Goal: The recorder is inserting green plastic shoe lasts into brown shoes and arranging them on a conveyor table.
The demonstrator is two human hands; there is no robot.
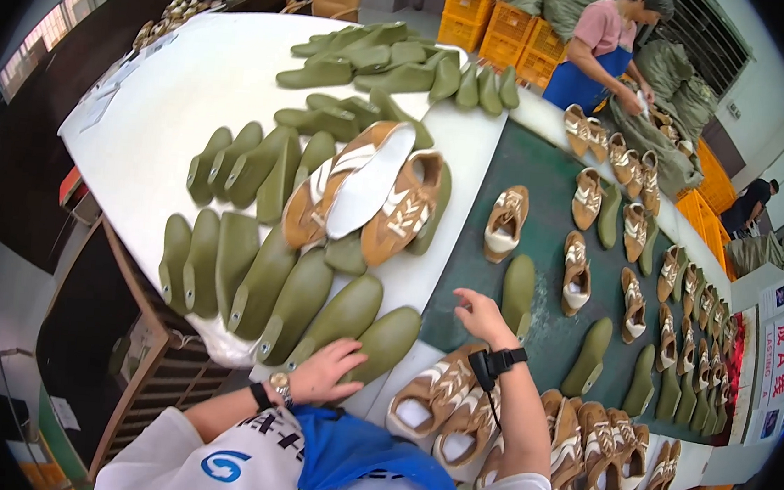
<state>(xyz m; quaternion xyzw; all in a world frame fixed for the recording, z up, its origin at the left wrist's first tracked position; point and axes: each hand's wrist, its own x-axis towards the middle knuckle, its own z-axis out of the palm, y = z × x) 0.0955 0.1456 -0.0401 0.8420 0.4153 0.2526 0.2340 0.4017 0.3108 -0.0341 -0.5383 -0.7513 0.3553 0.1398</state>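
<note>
My left hand (325, 371) lies with fingers stretched out at the near end of a row of olive-green shoe lasts (303, 298). Its fingertips are at the nearest shoe last (386, 344), and whether they press on it I cannot tell. My right hand (483, 317) is over the green belt with its index finger out and nothing visible in it. Just beside it, a single shoe last (518, 292) lies on the belt. Farther up the belt rests a brown sneaker (506, 222) with white trim. Below my right forearm, several brown-and-white sneakers (436, 391) stand at the table edge.
A pile of sneakers (351, 182), one sole up, lies on lasts on the white table (165, 89). More lasts (370, 54) are heaped behind. Shoes and lasts line the green belt (545, 174) to the right. A co-worker (601, 50) handles a sack near orange crates (510, 38).
</note>
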